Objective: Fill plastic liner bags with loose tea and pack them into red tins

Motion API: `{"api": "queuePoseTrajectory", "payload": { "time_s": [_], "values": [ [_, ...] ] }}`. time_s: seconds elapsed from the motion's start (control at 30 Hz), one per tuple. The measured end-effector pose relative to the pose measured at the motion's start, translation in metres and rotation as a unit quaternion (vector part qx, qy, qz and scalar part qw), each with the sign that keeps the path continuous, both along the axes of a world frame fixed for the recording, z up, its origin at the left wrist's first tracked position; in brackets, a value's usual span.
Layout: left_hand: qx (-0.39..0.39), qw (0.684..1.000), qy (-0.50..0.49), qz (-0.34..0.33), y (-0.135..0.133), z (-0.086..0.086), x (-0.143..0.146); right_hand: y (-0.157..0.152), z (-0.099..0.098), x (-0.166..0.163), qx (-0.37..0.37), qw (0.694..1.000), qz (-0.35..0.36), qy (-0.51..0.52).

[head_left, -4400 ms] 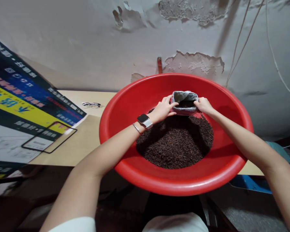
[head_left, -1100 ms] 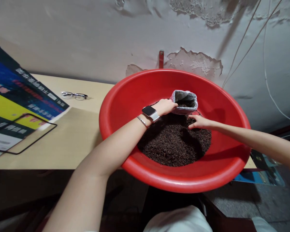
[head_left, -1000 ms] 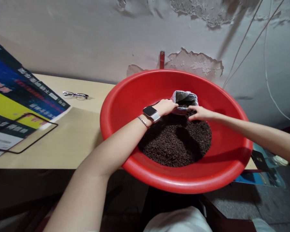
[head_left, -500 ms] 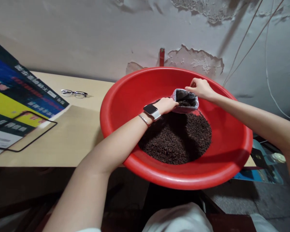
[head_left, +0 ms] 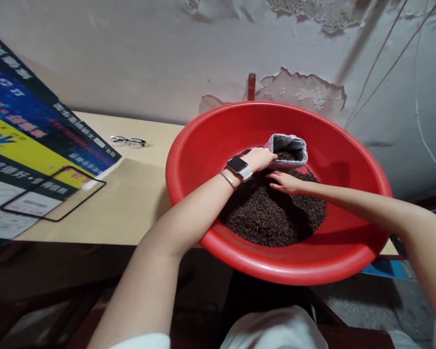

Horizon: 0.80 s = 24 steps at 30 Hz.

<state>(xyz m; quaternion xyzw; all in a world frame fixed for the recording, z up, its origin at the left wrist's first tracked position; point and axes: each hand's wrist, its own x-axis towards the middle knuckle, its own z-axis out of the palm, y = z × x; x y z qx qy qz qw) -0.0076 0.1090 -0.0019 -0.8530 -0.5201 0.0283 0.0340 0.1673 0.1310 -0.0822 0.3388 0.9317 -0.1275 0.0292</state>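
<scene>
A big red plastic basin (head_left: 207, 140) holds a heap of dark loose tea leaves (head_left: 272, 218). A small silvery plastic bag (head_left: 288, 144) stands open at the far side of the heap, partly filled with the leaves. My left hand (head_left: 260, 159), with a watch and a bracelet on the wrist, grips the bag's near left rim. My right hand (head_left: 285, 182) lies on the leaves just in front of the bag, fingers stretched out and pointing left.
The basin rests on a pale wooden table (head_left: 131, 198) and overhangs its front edge. A pair of glasses (head_left: 128, 141) lies near the wall. A large printed cardboard box (head_left: 29, 145) is at the left. Peeling wall and cables behind.
My right hand has come down from the bag's far rim to the leaves in front of the bag. The left hand keeps its hold on the bag. The view shifted slightly left.
</scene>
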Motion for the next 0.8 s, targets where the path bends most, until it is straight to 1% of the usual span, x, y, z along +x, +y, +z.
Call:
{"api": "queuePoseTrajectory", "payload": {
  "time_s": [0.1, 0.2, 0.3, 0.4, 0.47, 0.57, 0.67, 0.8],
  "values": [
    [-0.004, 1.0, -0.002, -0.003, 0.001, -0.002, 0.0, 0.017, -0.011, -0.01, 0.001, 1.0, -0.003, -0.008],
    [-0.008, 1.0, -0.004, -0.003, 0.0, -0.002, 0.0, 0.021, -0.014, -0.006, -0.017, 1.0, -0.011, 0.005],
    [-0.011, 1.0, -0.002, -0.003, 0.0, -0.002, 0.0, 0.013, -0.013, 0.012, -0.053, 0.998, -0.016, 0.01],
    [-0.008, 1.0, -0.001, -0.005, 0.002, -0.003, -0.001, -0.006, -0.011, 0.036, -0.109, 0.993, -0.044, -0.02],
    [-0.004, 1.0, 0.0, -0.008, 0.003, -0.004, -0.001, -0.018, -0.012, 0.05, -0.139, 0.989, -0.05, -0.027],
    [-0.003, 1.0, -0.001, -0.006, 0.003, -0.004, -0.002, -0.031, -0.014, 0.059, -0.135, 0.989, -0.047, -0.025],
    [-0.007, 1.0, 0.0, -0.002, 0.002, -0.003, -0.002, -0.035, -0.013, 0.057, -0.121, 0.991, -0.042, -0.037],
    [-0.009, 1.0, 0.0, -0.002, 0.002, -0.002, -0.002, -0.034, -0.001, 0.052, -0.12, 0.99, -0.04, -0.057]
  ]
}}
